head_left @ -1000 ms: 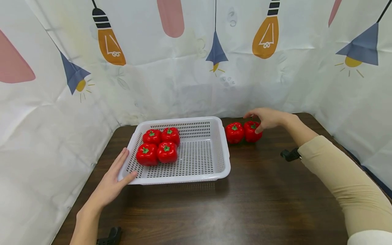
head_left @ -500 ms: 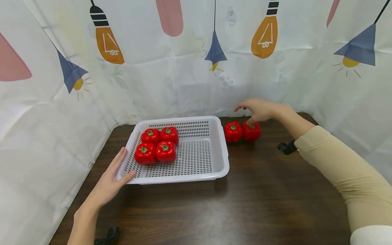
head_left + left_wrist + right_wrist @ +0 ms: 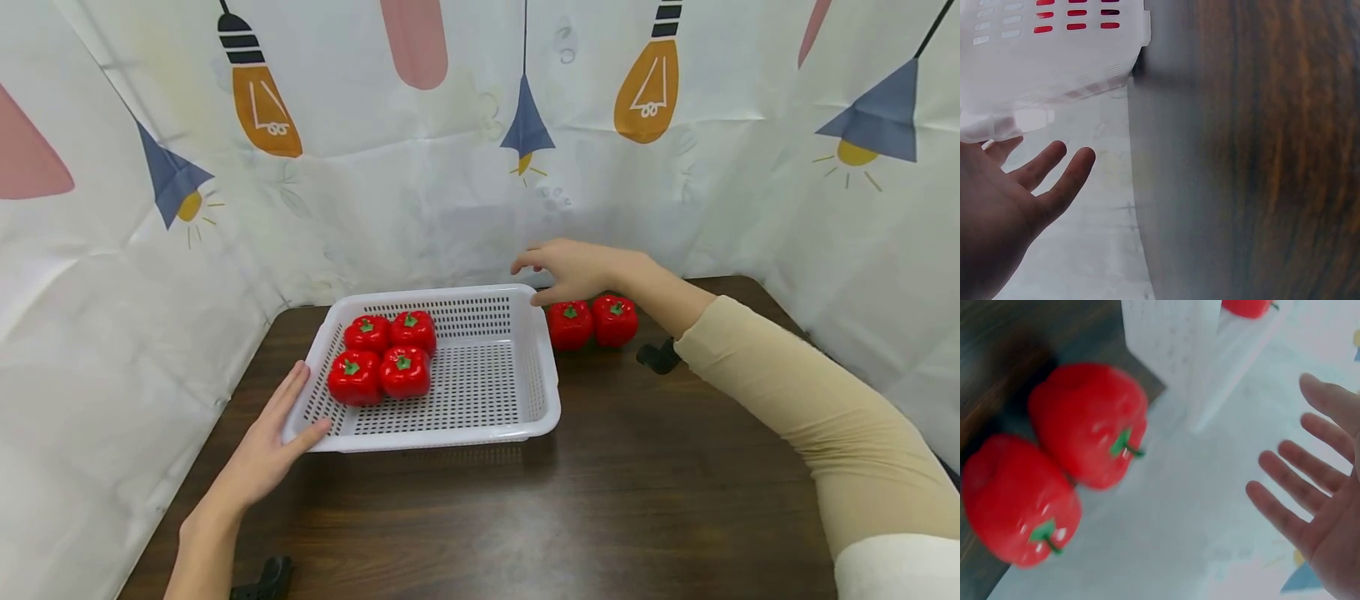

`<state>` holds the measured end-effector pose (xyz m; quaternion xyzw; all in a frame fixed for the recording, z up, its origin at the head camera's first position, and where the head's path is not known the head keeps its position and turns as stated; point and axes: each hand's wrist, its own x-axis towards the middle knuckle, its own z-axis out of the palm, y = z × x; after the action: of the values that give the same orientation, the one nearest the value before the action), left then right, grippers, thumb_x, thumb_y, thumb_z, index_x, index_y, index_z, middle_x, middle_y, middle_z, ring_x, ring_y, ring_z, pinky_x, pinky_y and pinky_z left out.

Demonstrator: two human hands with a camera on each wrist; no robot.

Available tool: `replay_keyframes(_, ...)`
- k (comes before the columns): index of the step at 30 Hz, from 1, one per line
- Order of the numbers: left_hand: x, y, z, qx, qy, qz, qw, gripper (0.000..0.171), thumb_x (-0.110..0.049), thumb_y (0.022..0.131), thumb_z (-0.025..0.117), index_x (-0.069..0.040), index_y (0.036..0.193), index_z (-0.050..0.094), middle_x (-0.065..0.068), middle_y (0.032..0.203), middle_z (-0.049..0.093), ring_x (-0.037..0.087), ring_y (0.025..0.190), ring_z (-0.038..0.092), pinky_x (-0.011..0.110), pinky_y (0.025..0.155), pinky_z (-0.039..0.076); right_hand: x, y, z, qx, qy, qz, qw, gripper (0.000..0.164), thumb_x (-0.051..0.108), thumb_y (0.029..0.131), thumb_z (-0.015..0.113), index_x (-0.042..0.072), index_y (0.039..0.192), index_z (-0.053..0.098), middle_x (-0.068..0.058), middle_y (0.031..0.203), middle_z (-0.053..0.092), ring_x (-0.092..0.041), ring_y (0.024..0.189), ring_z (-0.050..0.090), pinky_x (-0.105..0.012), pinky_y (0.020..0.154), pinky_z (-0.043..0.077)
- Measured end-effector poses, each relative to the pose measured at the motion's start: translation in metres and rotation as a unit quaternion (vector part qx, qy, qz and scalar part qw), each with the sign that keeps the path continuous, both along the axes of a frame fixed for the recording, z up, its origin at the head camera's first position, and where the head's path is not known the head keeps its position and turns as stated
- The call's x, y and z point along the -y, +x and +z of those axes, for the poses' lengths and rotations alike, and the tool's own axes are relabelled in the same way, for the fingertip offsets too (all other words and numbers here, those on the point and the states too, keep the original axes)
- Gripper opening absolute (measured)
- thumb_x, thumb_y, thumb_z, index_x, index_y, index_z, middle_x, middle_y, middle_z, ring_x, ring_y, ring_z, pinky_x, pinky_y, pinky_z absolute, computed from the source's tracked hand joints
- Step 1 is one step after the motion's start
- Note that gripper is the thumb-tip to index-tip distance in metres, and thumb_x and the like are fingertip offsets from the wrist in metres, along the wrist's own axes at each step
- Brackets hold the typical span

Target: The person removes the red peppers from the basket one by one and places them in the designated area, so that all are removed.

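A white perforated plastic basket [image 3: 450,438] sits on the dark table, with several glossy red bell peppers [image 3: 354,379] grouped in its left half. My left hand [image 3: 266,446] rests against the basket's left side, thumb at the front corner. In the left wrist view, the left hand's [image 3: 997,219] fingers extend straight beside the outer wall. Empty and with its fingers spread, my right hand [image 3: 573,268] hovers by the back right corner of the basket. Just below it, a bell pepper [image 3: 569,327] stands beside the basket, and another bell pepper [image 3: 615,322] adjoins it on the right.
A white curtain [image 3: 450,183] printed with lamps and bulbs hangs close behind the dark wooden table [image 3: 600,500] and along both sides. Black wrist-camera mounts [image 3: 658,357] stick out from both forearms.
My right hand has lifted from around the rightmost bell pepper and moved left toward the basket's back right corner. Both loose peppers have stayed in place. The left hand stays at the basket.
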<state>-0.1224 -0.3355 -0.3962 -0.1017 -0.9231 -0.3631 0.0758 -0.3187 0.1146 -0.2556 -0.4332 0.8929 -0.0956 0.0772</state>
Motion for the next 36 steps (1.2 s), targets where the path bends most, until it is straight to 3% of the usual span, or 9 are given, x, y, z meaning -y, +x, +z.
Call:
replay_keyframes(4,0.0,0.0,0.0,0.001,0.002,0.0,1.0,0.085,-0.031,0.096,0.071,-0.018,0.165,0.022,0.004,0.171,0.012,0.043,0.148,0.025,0.014,0.107,0.023,0.023,0.004,-0.003,0.003,-0.009,0.007,1.0,0.054,0.025,0.095,0.075,0.012,0.144,0.056,-0.007,0.141,0.056,-0.029,0.127,0.056,-0.046,0.105,0.046)
replay_keyframes(8,-0.001,-0.001,0.001,0.007,0.005,0.002,1.0,0.086,-0.032,0.096,0.071,-0.017,0.166,0.022,0.006,0.171,0.011,0.045,0.149,0.024,0.048,0.116,0.028,0.044,0.008,-0.006,0.011,-0.011,0.023,1.0,0.058,0.026,0.095,0.074,0.011,0.147,0.052,-0.007,0.144,0.055,-0.027,0.127,0.055,-0.043,0.106,0.045)
replay_keyframes(10,-0.002,-0.001,0.002,0.01,0.007,0.002,0.9999,0.087,-0.032,0.096,0.071,-0.016,0.166,0.021,0.007,0.171,0.011,0.046,0.148,0.023,0.065,0.112,0.028,0.053,0.009,-0.008,0.014,-0.009,0.033,0.999,0.059,0.027,0.096,0.074,0.011,0.148,0.052,-0.007,0.146,0.054,-0.026,0.126,0.055,-0.042,0.106,0.046)
replay_keyframes(12,-0.002,-0.001,0.003,0.011,0.009,0.002,0.9999,0.087,-0.032,0.096,0.071,-0.015,0.166,0.021,0.009,0.171,0.011,0.047,0.148,0.023,0.073,0.108,0.027,0.062,0.011,-0.011,0.018,-0.01,0.048,0.999,0.059,0.027,0.096,0.074,0.01,0.148,0.052,-0.008,0.147,0.054,-0.027,0.126,0.056,-0.042,0.105,0.046)
replay_keyframes(19,-0.003,0.0,0.003,0.016,0.004,0.006,0.9998,0.088,-0.033,0.096,0.07,-0.017,0.166,0.019,0.007,0.172,0.01,0.047,0.147,0.025,0.073,0.106,0.029,0.094,0.013,-0.021,0.048,-0.04,0.097,0.993,0.053,0.02,0.095,0.074,0.008,0.144,0.055,-0.005,0.142,0.058,-0.026,0.121,0.059,-0.033,0.101,0.047)
replay_keyframes(28,-0.003,-0.002,0.002,0.013,0.012,0.001,0.9998,0.087,-0.032,0.096,0.07,-0.017,0.166,0.02,0.007,0.172,0.01,0.048,0.148,0.023,0.074,0.107,0.027,0.134,0.025,-0.035,0.088,-0.051,0.109,0.989,0.053,0.014,0.091,0.078,0.003,0.138,0.057,-0.011,0.135,0.061,-0.024,0.118,0.057,-0.028,0.096,0.048)
replay_keyframes(33,-0.003,-0.001,0.0,0.011,0.009,0.002,0.9999,0.086,-0.031,0.097,0.07,-0.017,0.166,0.02,0.007,0.172,0.011,0.046,0.148,0.024,0.059,0.115,0.026,0.151,0.031,-0.044,0.093,-0.028,0.104,0.99,0.058,0.014,0.087,0.082,0.006,0.138,0.057,-0.008,0.136,0.058,-0.021,0.122,0.054,-0.027,0.095,0.049)
replay_keyframes(36,-0.003,-0.001,0.001,0.011,0.009,0.002,0.9999,0.086,-0.031,0.097,0.07,-0.017,0.166,0.02,0.007,0.172,0.011,0.046,0.149,0.023,0.059,0.114,0.026,0.16,0.033,-0.048,0.096,-0.02,0.1,0.99,0.062,0.013,0.084,0.086,0.008,0.138,0.056,-0.007,0.137,0.055,-0.02,0.126,0.05,-0.028,0.094,0.051)
